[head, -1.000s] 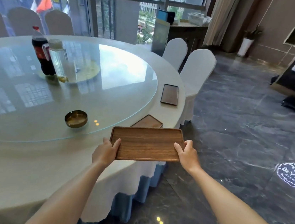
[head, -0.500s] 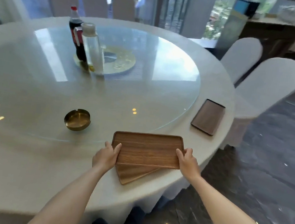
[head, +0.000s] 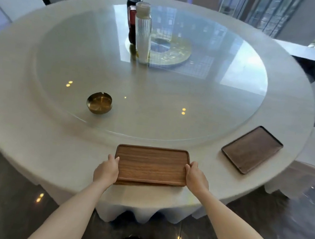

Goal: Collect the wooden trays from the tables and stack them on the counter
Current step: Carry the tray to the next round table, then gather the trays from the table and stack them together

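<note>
Gripping the short ends of a brown rectangular wooden tray (head: 152, 165), the left hand (head: 106, 170) and right hand (head: 197, 178) keep their fingers clenched on it — it sits atop another tray's edge at the near rim of the round white-clothed counter (head: 54, 146). A darker rectangular wooden tray (head: 251, 149) lies well apart to the right.

Bare cloth btwn 2 trays (head: 151, 165) (head: 251, 149)

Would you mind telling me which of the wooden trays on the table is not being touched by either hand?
The darker tray lying angled at the table's right edge; both hands grip the lighter tray in front.
</note>
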Demonstrator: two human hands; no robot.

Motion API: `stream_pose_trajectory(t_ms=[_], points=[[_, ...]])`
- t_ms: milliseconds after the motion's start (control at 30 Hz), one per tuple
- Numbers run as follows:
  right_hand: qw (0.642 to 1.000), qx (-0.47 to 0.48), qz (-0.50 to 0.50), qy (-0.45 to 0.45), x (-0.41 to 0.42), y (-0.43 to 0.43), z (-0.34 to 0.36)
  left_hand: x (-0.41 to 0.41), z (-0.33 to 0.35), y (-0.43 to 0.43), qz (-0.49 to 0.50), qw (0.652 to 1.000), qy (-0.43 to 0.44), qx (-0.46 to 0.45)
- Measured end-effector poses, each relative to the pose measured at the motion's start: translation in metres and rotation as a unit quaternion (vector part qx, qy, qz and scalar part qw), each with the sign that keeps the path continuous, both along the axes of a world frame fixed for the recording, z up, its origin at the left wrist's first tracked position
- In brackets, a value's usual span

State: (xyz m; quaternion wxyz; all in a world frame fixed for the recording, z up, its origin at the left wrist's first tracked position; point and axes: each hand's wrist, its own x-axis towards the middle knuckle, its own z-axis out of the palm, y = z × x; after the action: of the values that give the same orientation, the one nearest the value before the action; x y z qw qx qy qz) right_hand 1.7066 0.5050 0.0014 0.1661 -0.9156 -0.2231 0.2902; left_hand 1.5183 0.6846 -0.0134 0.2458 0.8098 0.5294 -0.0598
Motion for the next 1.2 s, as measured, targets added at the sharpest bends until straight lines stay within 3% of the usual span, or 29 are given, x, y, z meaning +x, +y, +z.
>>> stream_pose_trajectory(t_ms=[400, 867, 1033, 1200], points=[[0.993, -0.05, 0.088, -0.053, 0.004, 0.0, -0.03, -0.008, -0.023, -0.006, 0.006, 1.0, -0.006, -0.025], [0.991, -0.072, 0.099, -0.049, 0.008, 0.003, -0.038, -0.009, -0.03, -0.002, -0.009, 1.0, 0.013, -0.018], [0.992, -0.078, 0.099, -0.007, 0.012, 0.002, -0.033, -0.01, -0.03, 0.002, -0.017, 0.999, 0.022, -0.021], [0.996, -0.053, 0.068, 0.007, 0.02, -0.001, -0.025, -0.009, -0.021, 0.013, -0.052, 0.998, 0.035, 0.029]])
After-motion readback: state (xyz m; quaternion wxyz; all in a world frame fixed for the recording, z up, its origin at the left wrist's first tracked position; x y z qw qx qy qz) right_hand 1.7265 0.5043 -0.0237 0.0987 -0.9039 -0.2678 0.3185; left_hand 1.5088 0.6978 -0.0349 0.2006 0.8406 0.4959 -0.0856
